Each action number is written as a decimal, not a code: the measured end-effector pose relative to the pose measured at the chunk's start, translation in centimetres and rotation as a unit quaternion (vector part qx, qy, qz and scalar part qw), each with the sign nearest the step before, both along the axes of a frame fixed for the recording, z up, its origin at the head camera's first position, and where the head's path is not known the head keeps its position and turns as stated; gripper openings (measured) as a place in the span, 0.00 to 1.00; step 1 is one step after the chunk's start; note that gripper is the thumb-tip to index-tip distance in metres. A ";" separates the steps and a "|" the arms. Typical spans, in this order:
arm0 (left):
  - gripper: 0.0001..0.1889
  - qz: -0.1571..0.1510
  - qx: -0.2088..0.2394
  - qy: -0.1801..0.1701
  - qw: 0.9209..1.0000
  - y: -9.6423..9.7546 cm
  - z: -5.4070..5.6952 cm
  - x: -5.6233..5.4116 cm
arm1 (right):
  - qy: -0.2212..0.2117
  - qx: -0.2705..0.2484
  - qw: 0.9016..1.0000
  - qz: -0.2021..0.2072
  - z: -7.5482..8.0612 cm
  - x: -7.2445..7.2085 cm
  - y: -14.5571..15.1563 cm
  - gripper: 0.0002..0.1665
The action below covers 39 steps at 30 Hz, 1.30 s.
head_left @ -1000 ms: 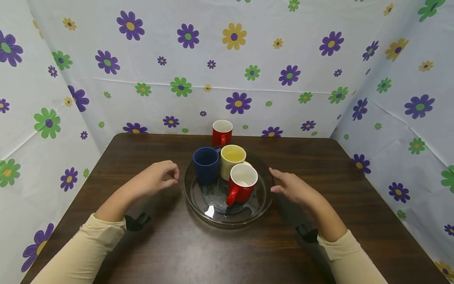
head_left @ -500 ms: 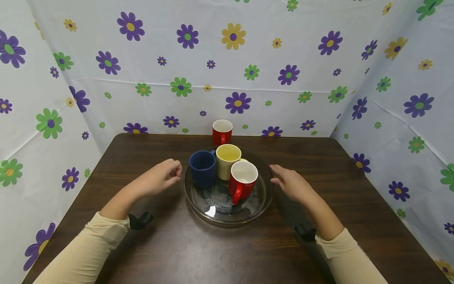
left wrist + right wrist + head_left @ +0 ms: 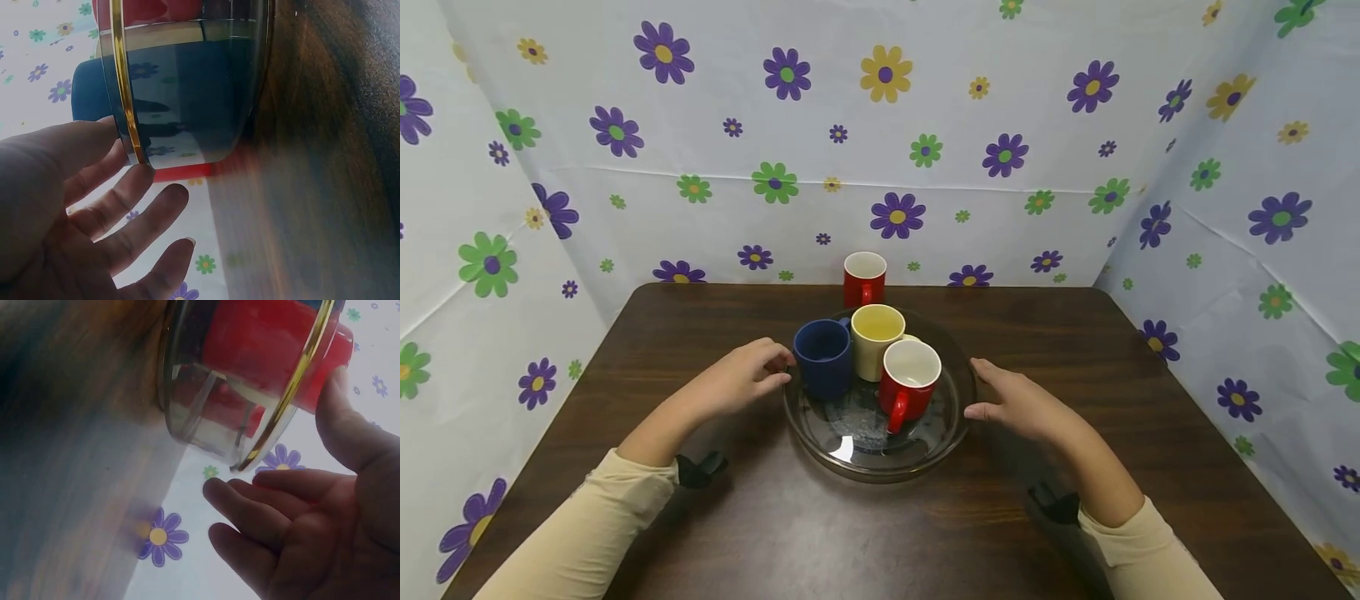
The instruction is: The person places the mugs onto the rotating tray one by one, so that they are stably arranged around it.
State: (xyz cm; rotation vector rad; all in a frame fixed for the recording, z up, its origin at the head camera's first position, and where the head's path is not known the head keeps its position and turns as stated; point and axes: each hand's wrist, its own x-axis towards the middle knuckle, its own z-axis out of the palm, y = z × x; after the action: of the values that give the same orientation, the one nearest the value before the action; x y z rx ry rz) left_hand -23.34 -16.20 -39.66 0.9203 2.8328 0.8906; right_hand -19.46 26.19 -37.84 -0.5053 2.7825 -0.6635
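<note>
A round, smoky glass dish [image 3: 850,467] with a shiny rim holds a blue mug [image 3: 822,367], a pale yellow mug [image 3: 871,350] and a red mug [image 3: 906,387] with a white inside. My left hand [image 3: 745,375] is at the dish's left side. In the left wrist view its thumb [image 3: 94,140] and nearest fingertips pinch the golden rim [image 3: 125,94] beside the blue mug, with the other fingers spread below. Opposite, my right hand [image 3: 1022,402] reaches around the right side. The right wrist view shows its thumb [image 3: 337,403] extended near the rim and its fingers loosely bent, apart from the glass.
Another red mug [image 3: 864,282] stands behind the dish, near the back edge of the dark wooden table [image 3: 880,542]. A white flowered cloth [image 3: 970,108] hangs behind and on both sides. Small black devices are strapped to both wrists.
My left hand has moved right to the dish's rim. My right thumb has spread out toward the rim. The mugs inside shifted slightly left, mostly between the two earlier frames.
</note>
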 end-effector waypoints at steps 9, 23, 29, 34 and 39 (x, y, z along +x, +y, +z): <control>0.11 0.004 -0.004 -0.006 1.000 -0.2 0.0 0.4 | 0.000 0.002 1.000 0.003 -0.1 0.1 -0.4 0.47; 0.08 0.014 -0.016 -0.008 1.000 0.5 0.2 2.7 | 0.046 0.007 0.999 0.009 -0.6 -1.0 -0.2 0.39; 0.09 0.008 -0.012 -0.024 1.000 0.6 0.6 3.2 | 0.034 0.003 0.999 -0.005 -0.9 -1.8 0.2 0.37; 0.16 0.029 0.002 -0.033 0.999 0.0 1.1 2.8 | 0.039 -0.003 0.999 0.001 -1.1 -1.9 0.4 0.37; 0.35 0.048 0.013 -0.044 0.998 -0.6 0.9 1.6 | 0.045 -0.024 0.999 0.015 -1.2 -1.6 0.6 0.42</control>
State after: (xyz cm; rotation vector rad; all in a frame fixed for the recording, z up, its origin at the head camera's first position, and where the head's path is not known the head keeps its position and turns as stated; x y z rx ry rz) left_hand -21.77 -16.83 -38.76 0.7335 2.8179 0.9562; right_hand -21.06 26.74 -39.07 -0.5982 2.8427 -0.7184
